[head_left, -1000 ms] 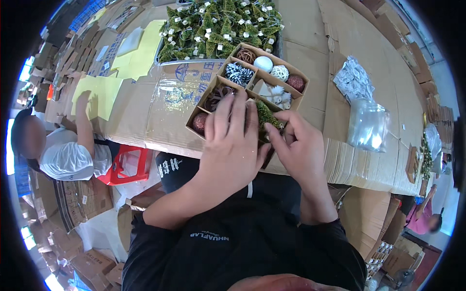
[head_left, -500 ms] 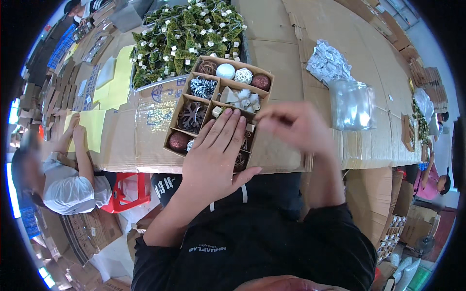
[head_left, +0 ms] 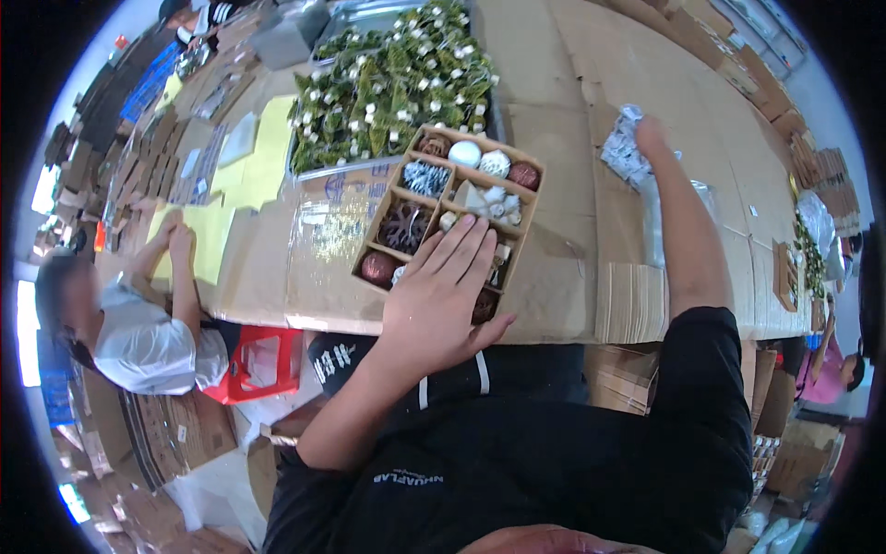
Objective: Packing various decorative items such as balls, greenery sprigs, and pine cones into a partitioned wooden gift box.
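Observation:
My left hand (head_left: 443,300) lies flat over the near part of a divided cardboard box (head_left: 523,236), fingers stretched and together. The box's compartments hold ornaments: a white ball (head_left: 464,153), a white woven ball (head_left: 496,163), dark red balls (head_left: 523,175), a frosted pine cone (head_left: 425,178), a brown snowflake (head_left: 403,227) and white figures (head_left: 489,200). What lies beneath my palm is hidden. Out to the right, my right hand (head_left: 652,138) is at a pile of small silvery-white packets (head_left: 626,152). Its fingers are blurred and partly hidden.
Beyond the box stands a tray (head_left: 318,173) heaped with small green trees (head_left: 397,83) on white bases. Clear plastic bags (head_left: 653,222) lie beside the packets. At the left a co-worker (head_left: 148,337) sits by yellow sheets (head_left: 208,245) and a red stool (head_left: 263,365).
My right hand has left the box and reached out to the right, to the packet pile. My left hand stays flat on the box. The whole view has shifted slightly.

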`<state>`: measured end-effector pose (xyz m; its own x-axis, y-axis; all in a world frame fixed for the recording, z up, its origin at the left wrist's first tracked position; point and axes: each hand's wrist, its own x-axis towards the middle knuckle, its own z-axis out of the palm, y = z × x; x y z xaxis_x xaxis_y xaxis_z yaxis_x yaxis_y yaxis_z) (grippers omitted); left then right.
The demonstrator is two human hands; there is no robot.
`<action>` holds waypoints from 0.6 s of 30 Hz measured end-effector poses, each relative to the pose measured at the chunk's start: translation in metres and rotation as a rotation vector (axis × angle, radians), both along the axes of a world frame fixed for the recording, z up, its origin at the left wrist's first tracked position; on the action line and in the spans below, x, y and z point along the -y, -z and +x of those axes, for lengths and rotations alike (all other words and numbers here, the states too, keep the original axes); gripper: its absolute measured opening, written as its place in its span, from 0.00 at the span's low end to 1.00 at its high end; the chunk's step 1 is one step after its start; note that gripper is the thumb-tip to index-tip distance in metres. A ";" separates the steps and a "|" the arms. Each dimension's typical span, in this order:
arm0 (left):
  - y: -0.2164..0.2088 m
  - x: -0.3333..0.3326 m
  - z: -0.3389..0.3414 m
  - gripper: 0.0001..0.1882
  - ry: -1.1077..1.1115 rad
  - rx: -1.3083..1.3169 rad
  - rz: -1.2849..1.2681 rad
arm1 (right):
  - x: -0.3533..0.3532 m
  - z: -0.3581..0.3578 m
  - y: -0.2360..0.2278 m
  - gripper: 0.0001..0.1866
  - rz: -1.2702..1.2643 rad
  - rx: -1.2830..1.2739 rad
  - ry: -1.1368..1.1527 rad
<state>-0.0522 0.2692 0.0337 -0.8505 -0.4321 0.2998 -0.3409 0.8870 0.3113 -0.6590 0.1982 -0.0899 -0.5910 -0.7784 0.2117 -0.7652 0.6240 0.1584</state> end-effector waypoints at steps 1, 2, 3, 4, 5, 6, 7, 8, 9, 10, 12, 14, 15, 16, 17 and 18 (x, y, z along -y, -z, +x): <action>-0.001 0.000 -0.001 0.41 0.012 -0.017 0.011 | -0.003 -0.008 -0.001 0.12 -0.043 -0.007 0.014; 0.000 0.001 0.000 0.42 0.004 -0.015 0.019 | 0.004 0.006 0.001 0.12 -0.031 0.010 -0.012; 0.001 0.001 0.004 0.41 -0.032 0.001 0.020 | 0.015 0.028 -0.006 0.13 0.021 0.041 -0.054; -0.001 0.000 0.008 0.41 -0.054 0.019 0.021 | 0.020 0.044 -0.015 0.14 0.068 0.062 -0.084; 0.000 0.000 0.008 0.41 -0.057 0.010 0.020 | 0.016 0.046 -0.021 0.14 0.075 0.061 -0.080; 0.000 0.000 0.007 0.41 -0.059 0.001 0.018 | 0.011 0.048 -0.027 0.14 0.035 0.082 -0.043; 0.002 0.001 0.005 0.40 -0.061 -0.018 0.021 | 0.005 0.045 -0.033 0.15 -0.007 0.094 0.000; 0.004 0.001 0.003 0.40 -0.049 -0.028 0.025 | -0.001 0.043 -0.038 0.15 -0.004 0.084 0.012; 0.006 0.000 0.000 0.40 -0.041 -0.045 0.024 | -0.009 0.040 -0.043 0.14 -0.082 0.063 0.035; 0.007 0.001 -0.004 0.40 -0.030 -0.068 0.022 | -0.017 0.035 -0.052 0.15 -0.162 0.036 0.060; 0.008 0.000 0.002 0.39 -0.079 -0.048 0.016 | -0.007 0.109 -0.073 0.16 -0.282 0.117 -0.320; 0.007 -0.003 0.005 0.39 -0.097 -0.047 0.017 | -0.019 0.203 -0.122 0.13 -0.332 0.510 -0.381; 0.005 -0.003 0.004 0.38 -0.093 -0.056 0.009 | -0.034 0.238 -0.142 0.13 -0.334 0.669 -0.464; 0.005 -0.003 0.000 0.38 -0.083 -0.066 0.004 | -0.051 0.269 -0.157 0.12 -0.335 0.826 -0.540; 0.005 -0.003 0.002 0.38 -0.090 -0.062 0.006 | -0.064 0.305 -0.168 0.11 -0.296 0.854 -0.595; 0.005 -0.003 0.004 0.38 -0.109 -0.049 0.003 | -0.075 0.338 -0.174 0.10 -0.257 0.884 -0.655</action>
